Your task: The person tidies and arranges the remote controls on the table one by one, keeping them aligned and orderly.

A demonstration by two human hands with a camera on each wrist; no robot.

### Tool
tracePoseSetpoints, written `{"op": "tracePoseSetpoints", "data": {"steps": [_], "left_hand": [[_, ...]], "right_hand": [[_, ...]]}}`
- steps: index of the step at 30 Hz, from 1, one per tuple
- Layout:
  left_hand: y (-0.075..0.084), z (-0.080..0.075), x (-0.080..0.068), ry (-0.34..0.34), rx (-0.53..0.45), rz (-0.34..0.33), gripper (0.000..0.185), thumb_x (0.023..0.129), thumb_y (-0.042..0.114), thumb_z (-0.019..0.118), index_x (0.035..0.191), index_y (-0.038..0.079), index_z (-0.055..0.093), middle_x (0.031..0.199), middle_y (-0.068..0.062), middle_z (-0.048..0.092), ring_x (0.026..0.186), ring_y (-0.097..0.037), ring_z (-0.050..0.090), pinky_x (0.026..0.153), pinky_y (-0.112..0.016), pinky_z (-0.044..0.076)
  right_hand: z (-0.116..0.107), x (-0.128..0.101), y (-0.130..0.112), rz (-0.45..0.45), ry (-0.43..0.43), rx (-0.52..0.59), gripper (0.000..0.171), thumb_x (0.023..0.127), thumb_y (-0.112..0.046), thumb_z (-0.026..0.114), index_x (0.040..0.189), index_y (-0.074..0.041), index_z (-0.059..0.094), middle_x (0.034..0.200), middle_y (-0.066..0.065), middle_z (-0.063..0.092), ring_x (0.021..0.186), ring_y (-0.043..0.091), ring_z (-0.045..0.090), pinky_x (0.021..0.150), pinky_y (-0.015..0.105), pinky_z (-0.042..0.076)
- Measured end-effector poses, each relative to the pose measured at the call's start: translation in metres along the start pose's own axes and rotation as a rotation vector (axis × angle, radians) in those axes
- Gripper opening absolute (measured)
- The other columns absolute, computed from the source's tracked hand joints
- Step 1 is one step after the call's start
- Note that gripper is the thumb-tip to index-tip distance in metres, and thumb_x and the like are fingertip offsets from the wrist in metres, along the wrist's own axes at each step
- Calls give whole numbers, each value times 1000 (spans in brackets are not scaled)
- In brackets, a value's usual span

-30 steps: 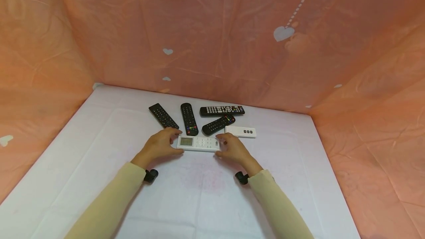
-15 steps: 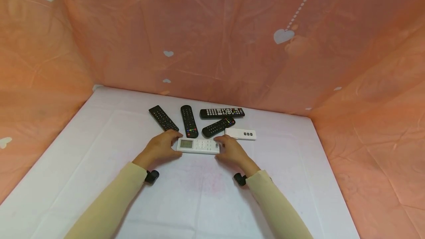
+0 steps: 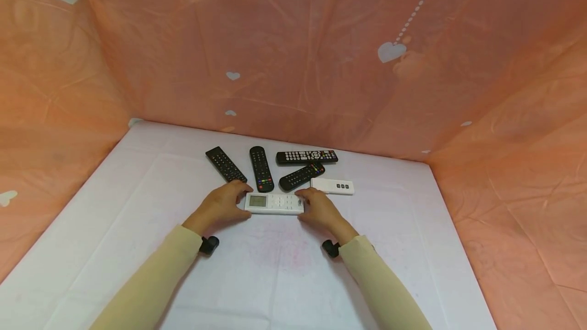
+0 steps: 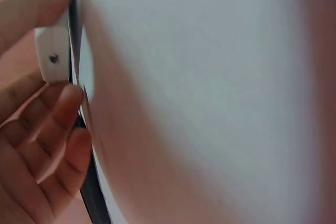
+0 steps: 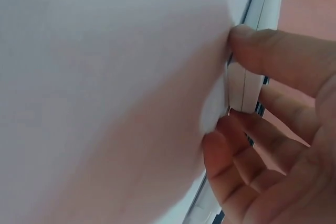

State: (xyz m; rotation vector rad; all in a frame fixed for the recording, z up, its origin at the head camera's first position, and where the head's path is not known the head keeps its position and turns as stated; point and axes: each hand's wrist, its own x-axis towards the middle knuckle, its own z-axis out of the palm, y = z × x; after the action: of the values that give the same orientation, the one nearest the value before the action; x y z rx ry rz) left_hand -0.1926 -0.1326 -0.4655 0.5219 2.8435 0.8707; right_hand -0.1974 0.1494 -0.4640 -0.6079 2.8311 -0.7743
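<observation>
White remote (image 3: 274,203): lies centre frame on the white table (image 3: 137,177), long axis left-right, display end at left.
Left hand (image 3: 223,202): fingers pinch its display end.
Right hand (image 3: 320,209): fingers pinch its opposite end.
Black remotes (image 3: 262,167): just above.

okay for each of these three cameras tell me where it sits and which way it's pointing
Head: worn on the head, facing forward and down at the table; both sleeves, left hand, right hand.
Left wrist: beside the palm, along the tabletop; left fingers at the white remote.
Right wrist: likewise; right thumb.
All three share that remote.
</observation>
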Motion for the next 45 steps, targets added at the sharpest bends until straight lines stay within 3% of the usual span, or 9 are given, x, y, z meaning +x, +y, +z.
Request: {"op": "tracePoseSetpoints", "data": {"steps": [6,12,19,26,33,45], "left_hand": [[-2,-4,-9,7,-57,-24,58,67,30,84,119,19,63,94,3,57,85,-14,53,71,-28,43],[-8,-10,-10,-6,-31,-30,59,65,36,86,118,26,63,101,6,62,92,-14,57,78,-34,47],[-14,-13,-7,-39,-127,23,60,69,24,85,123,13,60,96,-1,65,88,-16,60,80,-34,49],[-17,-14,-5,-8,-235,74,65,73,12,81,130,-3,53,99,-12,65,89,-23,63,78,-34,53],[-15,-15,-5,17,-276,92,61,82,10,74,135,-6,48,109,-20,65,98,-30,63,81,-35,54],[-16,-19,-6,149,-305,81,43,86,5,68,127,-4,58,110,-23,67,99,-33,65,84,-39,56]], "right_hand": [[-2,-4,-1,4,-12,32,60,70,-8,81,126,-7,61,116,9,62,99,21,59,91,38,50],[-5,-6,-2,-30,-23,91,59,70,-7,80,126,-7,61,116,9,61,99,21,62,87,35,52],[-5,-5,-1,-73,-11,223,61,68,0,80,125,0,59,113,13,58,102,25,64,89,31,54],[-6,-8,-7,-60,18,292,61,65,0,81,122,1,60,109,13,57,94,23,64,81,25,56],[-8,-12,-12,-28,-10,357,60,66,-2,82,122,-2,60,96,12,66,79,13,63,68,20,54],[-4,-20,-19,-83,-34,488,66,67,-1,84,127,-2,57,89,16,68,74,12,67,66,21,56]]}}
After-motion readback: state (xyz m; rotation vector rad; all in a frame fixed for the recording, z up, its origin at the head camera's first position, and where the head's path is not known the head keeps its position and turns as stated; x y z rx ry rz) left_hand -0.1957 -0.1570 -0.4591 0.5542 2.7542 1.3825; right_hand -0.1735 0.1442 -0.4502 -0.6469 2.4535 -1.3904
